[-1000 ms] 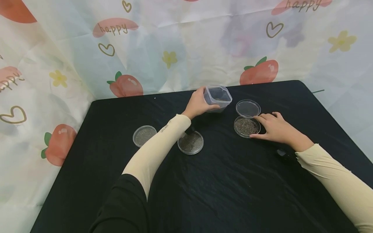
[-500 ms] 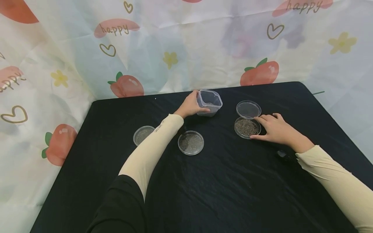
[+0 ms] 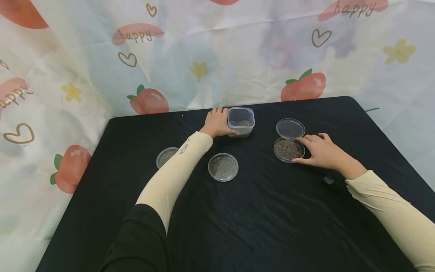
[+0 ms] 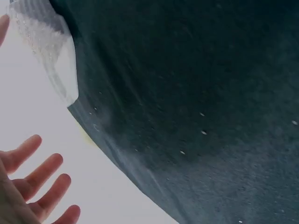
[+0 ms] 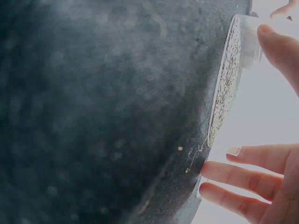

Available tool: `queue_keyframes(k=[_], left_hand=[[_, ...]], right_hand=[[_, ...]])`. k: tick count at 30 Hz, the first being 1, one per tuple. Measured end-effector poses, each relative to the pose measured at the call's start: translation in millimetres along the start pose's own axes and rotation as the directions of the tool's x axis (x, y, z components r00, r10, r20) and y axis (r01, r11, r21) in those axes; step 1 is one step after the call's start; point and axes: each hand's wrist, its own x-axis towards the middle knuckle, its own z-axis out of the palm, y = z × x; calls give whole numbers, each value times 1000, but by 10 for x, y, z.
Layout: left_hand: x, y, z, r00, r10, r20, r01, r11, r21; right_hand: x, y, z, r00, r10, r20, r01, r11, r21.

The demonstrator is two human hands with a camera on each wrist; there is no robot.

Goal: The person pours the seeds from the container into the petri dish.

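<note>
In the head view a clear square plastic tub [image 3: 240, 130] with some brown grains in it stands near the table's back edge. My left hand [image 3: 217, 122] is right beside its left wall, thumb along the near side. In the left wrist view the spread fingers [image 4: 46, 170] are apart from the tub [image 4: 65, 70]. My right hand [image 3: 317, 151] holds a petri dish [image 3: 289, 149] full of brown grains, thumb and index fingertip at its right rim. The right wrist view shows thumb [image 5: 275, 46] and index finger at opposite sides of the dish [image 5: 226, 84].
A clear lid [image 3: 290, 128] overlaps the held dish's far rim. A second petri dish [image 3: 223, 167] with finer grains is in mid-table; a third dish [image 3: 164, 155] is partly hidden by the left sleeve. A small black object [image 3: 329, 180] lies under the right wrist. Patterned cloth hangs behind.
My left hand has moved the tub leftward and lowered it to the table, and its fingers have straightened off the wall. The right hand has stayed at the dish.
</note>
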Motion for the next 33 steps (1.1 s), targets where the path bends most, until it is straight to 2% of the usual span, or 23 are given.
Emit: queue_keyframes(k=[5, 8, 10, 13, 16, 19, 22, 26, 29, 33], left_hand=[[-32, -23, 5, 999, -35, 25, 35, 999, 24], [-41, 25, -21, 1000, -9, -14, 10, 999, 43], [-47, 101, -56, 998, 40, -55, -35, 997, 73], [-89, 291, -135, 984, 146, -104, -133, 984, 122], [-149, 542, -187, 966, 240, -99, -223, 962, 157], [-216, 792, -194, 949, 307, -74, -291, 940, 179], [-244, 988, -138, 927, 371, -61, -349, 909, 228], [-235, 1157, -26, 902, 431, -23, -404, 862, 306], [-216, 1242, 56, 896, 444, 13, -422, 841, 339], [-180, 1316, 165, 897, 441, 41, -428, 838, 338]], right_hand=[[-10, -7, -13, 1000, 1, 8, -1, 1000, 5], [-16, -10, -19, 1000, 1, 11, -1, 1000, 4], [-18, -8, -23, 1000, 1, 11, -1, 1000, -2], [-20, -8, -30, 1000, 1, 8, -1, 1000, -7], [-13, -10, -30, 1000, 1, 7, -1, 1000, -7], [2, -8, -21, 1000, 0, 7, 1, 1000, -12], [13, 4, -4, 1000, -1, 4, 2, 1000, -24], [10, 13, 10, 1000, 4, 7, -3, 1000, -30], [6, 15, 15, 1000, 9, 12, -9, 1000, -26], [0, 14, 19, 1000, 14, 15, -14, 1000, -28]])
